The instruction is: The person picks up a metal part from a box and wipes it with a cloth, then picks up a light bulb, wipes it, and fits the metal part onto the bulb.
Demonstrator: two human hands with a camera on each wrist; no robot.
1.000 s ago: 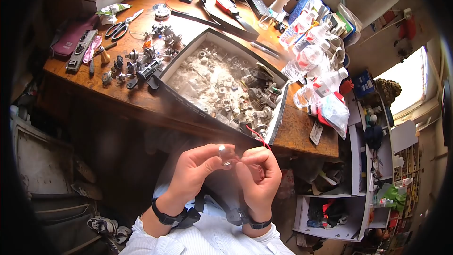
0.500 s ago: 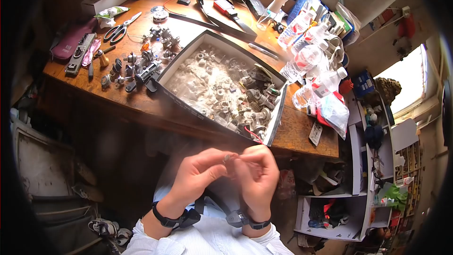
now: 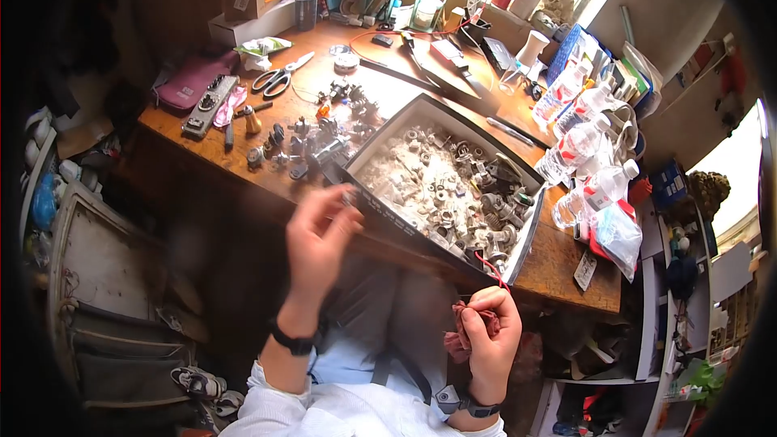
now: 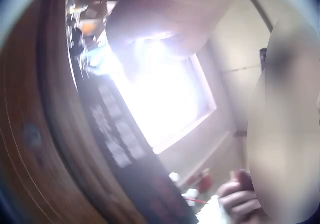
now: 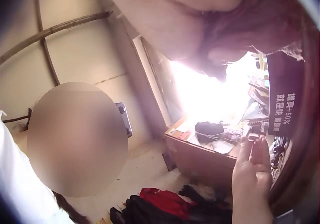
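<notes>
Left hand [image 3: 318,239] pointed to one o'clock, pinching small part [image 3: 348,196]. Right hand [image 3: 492,333], at box's [image 3: 405,229] five o'clock, gripped reddish cloth [image 3: 459,341].

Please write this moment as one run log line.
Left hand: pinches small shiny piece near black rectangular box | right hand: grips crumpled dark-red cloth | box: on brown wooden desk

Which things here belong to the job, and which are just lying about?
Seemingly in use:
small part in left hand
red cloth in right hand
box of parts
loose parts

Lying about:
scissors
purple pouch
plastic bottles
cardboard box
</notes>
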